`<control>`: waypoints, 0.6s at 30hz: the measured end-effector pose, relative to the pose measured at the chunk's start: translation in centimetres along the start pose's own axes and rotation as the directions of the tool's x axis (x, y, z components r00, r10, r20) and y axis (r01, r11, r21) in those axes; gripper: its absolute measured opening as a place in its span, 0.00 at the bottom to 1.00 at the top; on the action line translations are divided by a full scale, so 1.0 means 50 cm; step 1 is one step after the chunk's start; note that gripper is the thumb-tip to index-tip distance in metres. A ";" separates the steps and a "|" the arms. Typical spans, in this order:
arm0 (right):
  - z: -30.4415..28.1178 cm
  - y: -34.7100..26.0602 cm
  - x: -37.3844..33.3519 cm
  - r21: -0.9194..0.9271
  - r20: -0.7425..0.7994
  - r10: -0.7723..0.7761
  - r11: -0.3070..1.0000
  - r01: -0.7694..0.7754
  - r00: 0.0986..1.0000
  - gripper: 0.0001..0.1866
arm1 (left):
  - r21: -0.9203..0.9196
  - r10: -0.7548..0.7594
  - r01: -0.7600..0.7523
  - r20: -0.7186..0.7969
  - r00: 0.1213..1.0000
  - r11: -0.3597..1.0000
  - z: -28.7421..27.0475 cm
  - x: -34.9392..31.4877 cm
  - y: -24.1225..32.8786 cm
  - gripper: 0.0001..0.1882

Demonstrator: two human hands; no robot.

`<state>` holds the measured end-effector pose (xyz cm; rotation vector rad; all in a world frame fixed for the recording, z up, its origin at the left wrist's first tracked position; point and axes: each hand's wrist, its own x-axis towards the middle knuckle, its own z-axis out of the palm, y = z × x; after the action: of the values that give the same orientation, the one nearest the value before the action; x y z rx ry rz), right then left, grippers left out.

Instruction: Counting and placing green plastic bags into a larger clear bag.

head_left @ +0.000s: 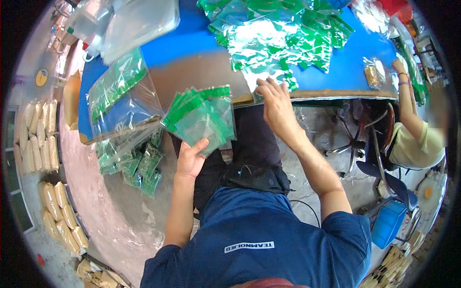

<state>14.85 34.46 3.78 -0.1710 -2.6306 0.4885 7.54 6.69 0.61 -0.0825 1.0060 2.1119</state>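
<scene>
The left hand (pixel 190 159) is gripping bags (pixel 204 122); the right hand (pixel 277 103) is reaching the pile (pixel 288 41), grip unclear. 1 large bag (pixel 127 89) is covering the table's (pixel 185 41) left corner.

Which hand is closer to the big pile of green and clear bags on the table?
Right. The right hand is at the near edge of the pile; the left hand is farther off, lower left, holding fanned bags.

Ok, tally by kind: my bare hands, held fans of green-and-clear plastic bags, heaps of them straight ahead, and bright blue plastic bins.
Your bare hands (left hand, right hand): 2
Held fan of bags: 1
Heap of bags: 1
Bright blue bin: 1
Total: 5
</scene>
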 end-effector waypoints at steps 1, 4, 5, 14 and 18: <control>0.004 -0.006 0.001 0.211 -0.018 -0.036 0.977 0.039 0.999 0.14 | 0.008 -0.010 0.010 0.009 1.000 1.000 -0.002 0.005 0.003 0.30; 0.027 -0.052 0.024 0.616 0.156 -0.022 0.784 -0.080 0.988 0.10 | 0.024 -0.018 0.018 0.017 1.000 1.000 0.010 0.011 0.007 0.29; 0.031 -0.063 0.038 0.693 0.259 -0.059 0.707 -0.143 0.964 0.07 | 0.021 -0.023 0.023 0.013 1.000 1.000 0.017 0.015 0.005 0.29; 0.159 -0.033 0.227 -0.271 -0.262 -0.032 0.962 -0.042 0.964 0.27 | -0.050 0.036 -0.038 -0.040 0.999 0.998 -0.022 -0.005 -0.011 0.29; 0.105 -0.090 0.144 0.452 0.015 -0.137 0.885 0.115 0.990 0.23 | -0.155 0.072 -0.058 0.087 0.994 0.986 -0.045 -0.014 0.015 0.32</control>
<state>5.91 30.08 4.05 0.1620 -2.4692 1.0471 6.92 4.43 -0.20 -0.0271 0.8020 2.2288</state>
